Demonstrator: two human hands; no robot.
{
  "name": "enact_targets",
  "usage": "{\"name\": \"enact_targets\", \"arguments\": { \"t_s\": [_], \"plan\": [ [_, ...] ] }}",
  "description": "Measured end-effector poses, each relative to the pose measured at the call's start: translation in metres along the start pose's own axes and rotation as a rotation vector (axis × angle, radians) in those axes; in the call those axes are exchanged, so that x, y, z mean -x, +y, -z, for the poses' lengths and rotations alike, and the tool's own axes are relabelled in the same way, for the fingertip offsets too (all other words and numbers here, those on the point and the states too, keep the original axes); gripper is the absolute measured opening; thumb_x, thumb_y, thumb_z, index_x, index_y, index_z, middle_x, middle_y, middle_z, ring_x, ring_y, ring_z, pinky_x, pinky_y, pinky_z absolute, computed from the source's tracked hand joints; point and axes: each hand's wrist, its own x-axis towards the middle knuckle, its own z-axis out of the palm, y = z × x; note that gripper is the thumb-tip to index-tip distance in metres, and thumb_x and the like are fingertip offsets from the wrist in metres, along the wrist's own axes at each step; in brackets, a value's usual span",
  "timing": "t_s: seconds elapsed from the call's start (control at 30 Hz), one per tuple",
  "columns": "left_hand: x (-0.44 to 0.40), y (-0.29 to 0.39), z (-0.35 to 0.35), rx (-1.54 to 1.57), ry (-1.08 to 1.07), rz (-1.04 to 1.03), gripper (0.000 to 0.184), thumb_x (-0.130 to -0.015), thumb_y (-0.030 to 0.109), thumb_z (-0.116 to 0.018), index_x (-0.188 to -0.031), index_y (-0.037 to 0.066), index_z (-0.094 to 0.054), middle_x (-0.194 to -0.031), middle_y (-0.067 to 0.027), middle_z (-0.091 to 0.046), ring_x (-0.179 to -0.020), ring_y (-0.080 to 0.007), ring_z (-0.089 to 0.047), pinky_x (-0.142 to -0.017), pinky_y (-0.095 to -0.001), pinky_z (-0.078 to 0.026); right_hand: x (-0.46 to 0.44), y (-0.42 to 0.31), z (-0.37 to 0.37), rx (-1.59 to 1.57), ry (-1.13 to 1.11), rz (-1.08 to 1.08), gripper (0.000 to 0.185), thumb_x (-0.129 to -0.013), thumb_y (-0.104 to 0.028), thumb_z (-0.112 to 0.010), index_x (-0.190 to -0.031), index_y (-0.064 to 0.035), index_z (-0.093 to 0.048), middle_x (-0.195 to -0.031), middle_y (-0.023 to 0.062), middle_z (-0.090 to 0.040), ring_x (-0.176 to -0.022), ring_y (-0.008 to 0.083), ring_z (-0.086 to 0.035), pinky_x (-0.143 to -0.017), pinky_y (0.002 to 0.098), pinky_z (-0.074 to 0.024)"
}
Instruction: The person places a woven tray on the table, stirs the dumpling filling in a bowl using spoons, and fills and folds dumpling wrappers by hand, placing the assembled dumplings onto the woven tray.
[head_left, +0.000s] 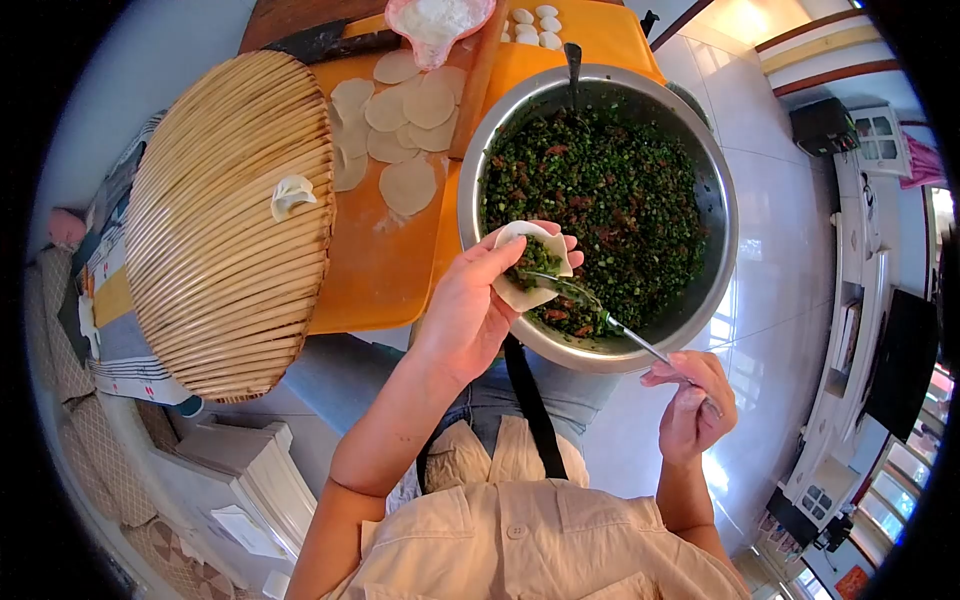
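Observation:
My left hand cups a round dumpling wrapper over the near left rim of a steel bowl. Chopped green filling sits in the middle of the wrapper. In my right hand is the handle of a metal spoon, whose tip rests at the filling in the wrapper. The bowl holds a large amount of green filling with reddish-brown bits. A second spoon leans at the bowl's far rim.
Left of the bowl, several flat wrappers lie on an orange board. A round slatted tray carries one folded dumpling. Behind are a knife, a pink dish of flour, a rolling pin and several dough pieces.

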Motion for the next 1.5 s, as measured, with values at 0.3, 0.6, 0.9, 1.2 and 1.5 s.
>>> {"name": "enact_targets", "arguments": {
  "t_s": [0.3,0.6,0.9,1.2,1.5],
  "plan": [
    [0.002,0.003,0.008,-0.074,0.06,-0.059,0.036,-0.095,0.017,-0.034,-0.12,-0.008,-0.042,-0.118,-0.0225,-0.052,-0.11,-0.031,-0.052,-0.096,-0.0369,-0.042,0.001,0.029,-0.003,0.42,-0.072,0.025,0.023,-0.087,-0.011,-0.052,-0.103,0.0037,-0.059,-0.088,0.0119,-0.059,-0.071,0.0204,-0.062,-0.061,0.0266,-0.0508],
    [0.019,0.007,0.003,-0.069,0.059,-0.034,0.037,-0.095,0.018,-0.033,-0.12,-0.008,-0.043,-0.118,-0.0225,-0.052,-0.11,-0.0296,-0.053,-0.096,-0.0374,-0.041,-0.002,0.018,-0.041,0.749,-0.59,0.107,0.038,-0.068,-0.014,-0.069,-0.104,-0.0104,-0.061,-0.093,0.0022,-0.053,-0.095,0.0204,-0.051,-0.073,0.0296,-0.0458],
    [0.037,-0.009,-0.019,0.034,-0.059,0.174,0.037,-0.095,0.02,-0.036,-0.122,-0.004,-0.043,-0.119,-0.0187,-0.053,-0.111,-0.0261,-0.052,-0.096,-0.0368,-0.04,-0.022,0.002,-0.035,0.502,-0.113,0.428,0.024,-0.058,-0.015,-0.07,-0.081,-0.0187,-0.066,-0.089,-0.002,-0.057,-0.086,0.0186,-0.054,-0.076,0.034,-0.0425],
    [0.05,-0.002,-0.024,-0.143,-0.006,0.247,0.035,-0.097,0.022,-0.037,-0.119,-0.004,-0.048,-0.112,-0.0117,-0.057,-0.098,-0.017,-0.057,-0.084,-0.031,-0.047,-0.04,0.008,-0.032,0.34,-0.189,0.478,0.018,-0.059,-0.02,-0.072,-0.077,-0.0208,-0.066,-0.082,-0.0067,-0.058,-0.081,0.015,-0.052,-0.072,0.0316,-0.0421],
    [0.052,0.001,-0.029,-0.361,-0.171,0.166,0.028,-0.093,0.011,-0.044,-0.115,-0.004,-0.053,-0.109,-0.0109,-0.059,-0.098,-0.0146,-0.058,-0.086,-0.0277,-0.047,-0.043,0.0,-0.033,0.319,-0.086,0.345,0.043,-0.057,-0.026,-0.079,-0.096,-0.0127,-0.063,-0.093,0.0018,-0.058,-0.088,0.0216,-0.052,-0.075,0.0326,-0.0422]
  ]
}}
